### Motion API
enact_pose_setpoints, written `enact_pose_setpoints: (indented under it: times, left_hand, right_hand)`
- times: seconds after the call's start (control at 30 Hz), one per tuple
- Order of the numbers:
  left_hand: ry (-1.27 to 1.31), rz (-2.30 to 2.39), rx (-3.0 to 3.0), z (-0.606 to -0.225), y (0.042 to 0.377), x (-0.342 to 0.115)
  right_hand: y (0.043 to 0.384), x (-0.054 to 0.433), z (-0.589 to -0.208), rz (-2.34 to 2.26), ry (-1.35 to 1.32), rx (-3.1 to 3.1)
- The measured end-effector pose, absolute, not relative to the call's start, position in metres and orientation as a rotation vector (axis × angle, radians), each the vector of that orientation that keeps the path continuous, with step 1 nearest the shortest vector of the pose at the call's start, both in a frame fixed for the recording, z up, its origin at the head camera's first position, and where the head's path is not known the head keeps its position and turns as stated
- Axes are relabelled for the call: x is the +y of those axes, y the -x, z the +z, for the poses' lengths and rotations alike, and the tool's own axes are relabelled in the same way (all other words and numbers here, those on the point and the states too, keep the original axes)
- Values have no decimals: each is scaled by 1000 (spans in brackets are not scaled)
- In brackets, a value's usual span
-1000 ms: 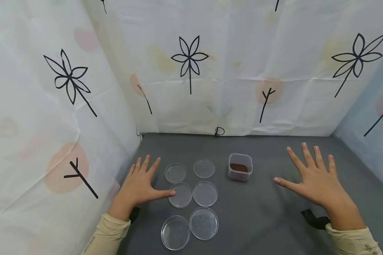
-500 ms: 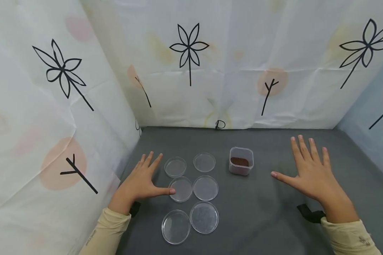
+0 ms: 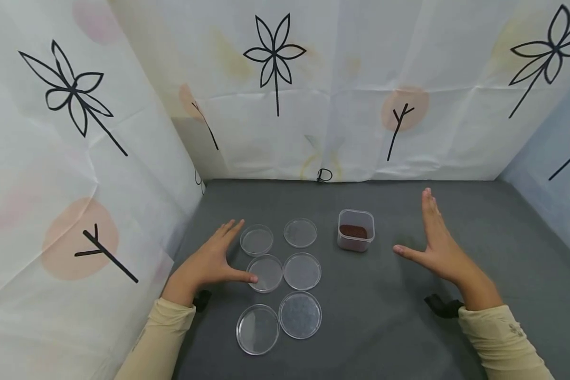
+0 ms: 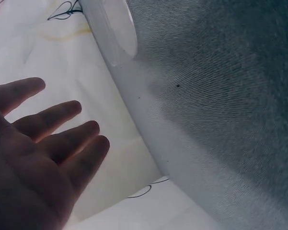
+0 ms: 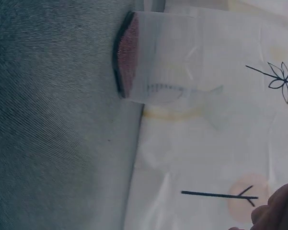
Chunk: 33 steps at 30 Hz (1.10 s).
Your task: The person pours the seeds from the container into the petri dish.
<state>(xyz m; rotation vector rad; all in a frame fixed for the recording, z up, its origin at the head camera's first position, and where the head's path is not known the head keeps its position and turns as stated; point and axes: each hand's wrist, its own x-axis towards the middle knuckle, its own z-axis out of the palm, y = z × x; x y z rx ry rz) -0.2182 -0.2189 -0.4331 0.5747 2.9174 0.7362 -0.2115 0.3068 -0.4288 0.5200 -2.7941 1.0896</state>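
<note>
My left hand (image 3: 210, 268) hovers left of several clear petri dishes, fingers spread and holding nothing. Its thumb overlaps the middle-left petri dish (image 3: 268, 275) in the head view; whether it touches cannot be told. The left wrist view shows the palm and fingers (image 4: 88, 163), with part of a clear dish (image 4: 116, 28) above. My right hand (image 3: 444, 253) is held up with straight fingers and thumb apart, right of a clear square tub (image 3: 356, 240) holding reddish-brown powder (image 3: 353, 231). The same tub (image 5: 167, 57) stands upright on the table edge-on in the right wrist view.
The dishes sit in two columns on the grey table (image 3: 370, 316), among them a back-right dish (image 3: 301, 233) and a front-left dish (image 3: 258, 330). White printed cloth walls (image 3: 332, 126) enclose the left, back and right.
My right hand has moved left toward the tub and turned more edge-on, its fingers closer together. The left hand stays nearly in place. The head view has tilted down.
</note>
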Motion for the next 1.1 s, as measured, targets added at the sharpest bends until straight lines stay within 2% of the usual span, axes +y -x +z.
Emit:
enact_pose_setpoints:
  times: [0.33,0.83,1.1]
  left_hand:
    - [-771,949,2940,-448,243,-226]
    - [-685,972,2823,-455,265,-225]
    - [-687,1065,2718,-456,273,-229]
  right_hand:
    - [237,294,-454,1410,-530,-2890]
    - [272,272,-486,1674,-634,-2824]
    - [284,266,-490,1690,-636,-2825]
